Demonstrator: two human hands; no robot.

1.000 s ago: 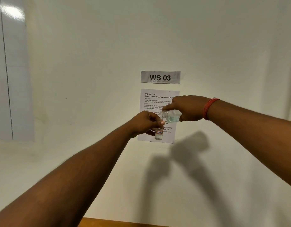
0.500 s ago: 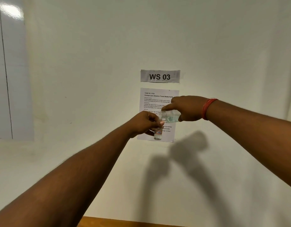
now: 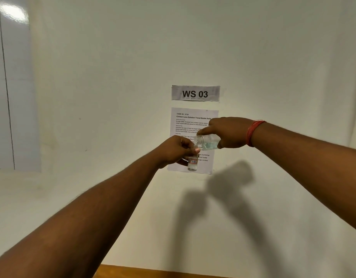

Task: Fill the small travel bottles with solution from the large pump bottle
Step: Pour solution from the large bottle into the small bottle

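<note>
My left hand [image 3: 178, 150] is closed around a small clear travel bottle [image 3: 192, 163] held upright, with a little label reading "78" on it. My right hand [image 3: 229, 132] grips a larger clear bottle [image 3: 207, 141] with no cap, tipped on its side. A bit of pale blue liquid lies in its lower part. Its open neck points left and sits just above the top of the small bottle. Both bottles are held up in the air in front of the wall. My fingers hide the small bottle's mouth.
A white wall fills the view, with a "WS 03" sign [image 3: 195, 93] and a printed task sheet [image 3: 191, 121] behind my hands. A strip of wooden surface [image 3: 153, 271] shows at the bottom edge. A glossy white panel [image 3: 10, 87] is at the left.
Both hands and both bottles stay nearly in place. The large bottle keeps its tipped pose over the small one.
</note>
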